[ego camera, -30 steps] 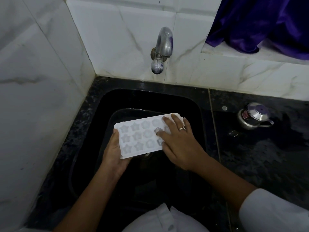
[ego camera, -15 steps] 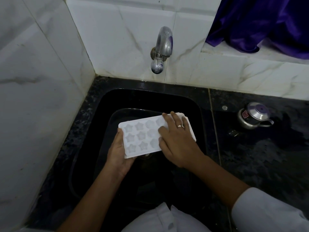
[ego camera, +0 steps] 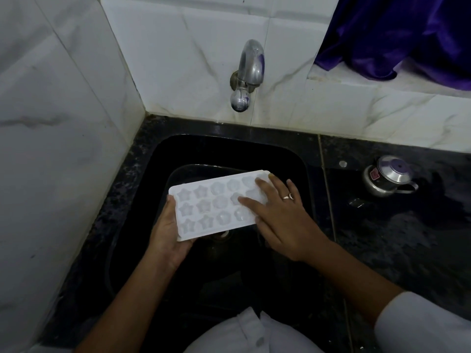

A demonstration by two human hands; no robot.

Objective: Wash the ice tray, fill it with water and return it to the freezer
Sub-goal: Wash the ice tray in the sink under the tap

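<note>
A white ice tray (ego camera: 206, 205) with star and flower moulds is held level over the black sink (ego camera: 293, 159). My left hand (ego camera: 168, 233) grips its left end from below, thumb on the rim. My right hand (ego camera: 277, 215) lies flat on the tray's right half, straight fingers pressing on the moulds; a ring is on one finger. The steel tap (ego camera: 246, 75) sticks out of the white tiled wall above the sink, and no water runs from it.
A small steel pot with a lid (ego camera: 387, 175) stands on the black counter right of the sink. White marble walls close the left and back. A purple cloth (ego camera: 397, 34) hangs over the ledge at the upper right.
The tray shifted slightly right and then back left in my left hand. My right hand's fingers slid across the tray's right half, rubbing the moulds.
</note>
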